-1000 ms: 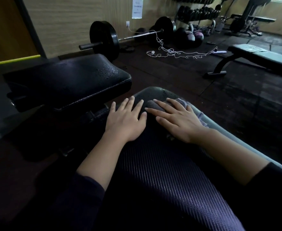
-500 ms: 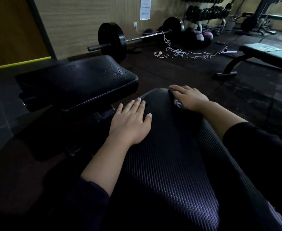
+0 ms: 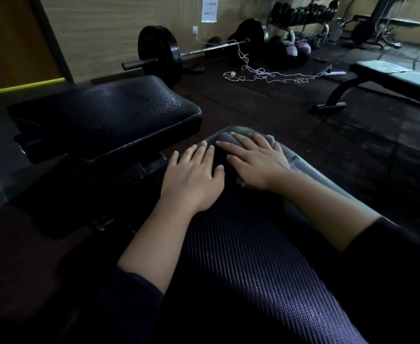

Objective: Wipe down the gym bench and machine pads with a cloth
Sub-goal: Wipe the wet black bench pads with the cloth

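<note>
Head view shows the right hand (image 3: 256, 161) laid flat, fingers straight and spread, pressing a grey cloth (image 3: 271, 140) onto the far end of the ribbed bench pad (image 3: 253, 269), at about 12 o'clock on that pad. The left hand (image 3: 194, 177) rests just beside it at 9 o'clock, palm down, fingers straight, holding nothing and bracing on the pad. To wipe well, I would keep the palm's weight even over the cloth and draw long overlapping strokes along the ribs, since grime likely sits in the grooves. The rounded far edge probably needs the cloth wrapped over it. The seat pad (image 3: 104, 115) at 10 o'clock carries droplets near its right corner, so it looks not yet wiped and seems the next surface.
</note>
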The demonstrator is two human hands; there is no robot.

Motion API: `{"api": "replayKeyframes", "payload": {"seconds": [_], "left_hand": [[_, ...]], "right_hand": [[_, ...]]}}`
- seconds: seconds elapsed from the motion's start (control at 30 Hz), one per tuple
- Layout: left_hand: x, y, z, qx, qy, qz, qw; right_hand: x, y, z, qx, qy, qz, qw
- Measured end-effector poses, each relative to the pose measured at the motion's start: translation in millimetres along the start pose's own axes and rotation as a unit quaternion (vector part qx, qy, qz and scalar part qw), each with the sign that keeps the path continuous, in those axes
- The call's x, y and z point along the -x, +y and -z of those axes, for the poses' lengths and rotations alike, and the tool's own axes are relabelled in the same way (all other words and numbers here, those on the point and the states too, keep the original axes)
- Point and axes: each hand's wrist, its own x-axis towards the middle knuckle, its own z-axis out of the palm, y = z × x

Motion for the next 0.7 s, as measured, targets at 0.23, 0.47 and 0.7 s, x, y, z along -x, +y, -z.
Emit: {"api": "replayKeyframes", "payload": {"seconds": [0.23, 0.47, 0.7], "left_hand": [[3.2, -0.6, 2.8, 0.009, -0.003, 0.001, 1.0], [1.9, -0.8, 1.2, 0.021, -0.002, -0.002, 1.0], [-1.1, 0.0, 0.5, 0.011, -0.001, -0.005, 1.0]], "right_hand": [[-53.0, 27.0, 3.3, -0.034, 0.041, -0.032, 0.998], [-11.5, 78.0, 6.6, -0.092, -0.002, -0.143, 0.985], [27.4, 13.0, -1.3, -0.02, 0.016, -0.021, 0.999]]}}
